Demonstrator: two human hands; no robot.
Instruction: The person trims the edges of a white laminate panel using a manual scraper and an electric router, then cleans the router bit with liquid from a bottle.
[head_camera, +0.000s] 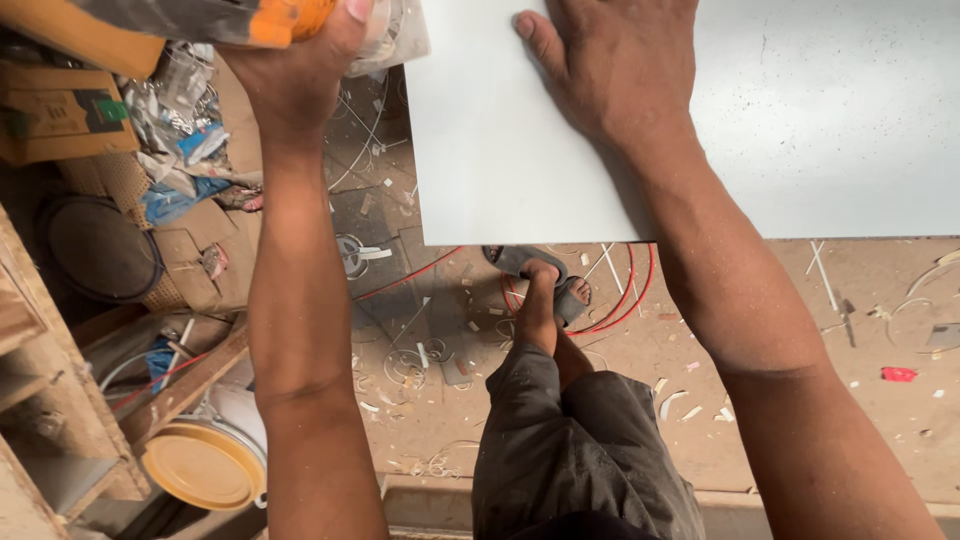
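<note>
Nearest us, a trousered leg (585, 440) and sandalled foot (545, 280) stand on the dusty floor (800, 350), a red cable (620, 310) looping by the foot. To the left sits a yellow-lidded bucket (205, 465). Farther up, our right hand (615, 65) lies flat — fingers spread, gripping nothing — on the pale grey panel (800, 120). Our left hand (300, 70) has its grip closed around an orange-and-grey tool (215, 20), just beside the panel's left edge.

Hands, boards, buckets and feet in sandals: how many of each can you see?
Hands: 2, left hand and right hand
White board: 1
Bucket with yellow lid: 1
Foot in a sandal: 1
Total: 5
</note>
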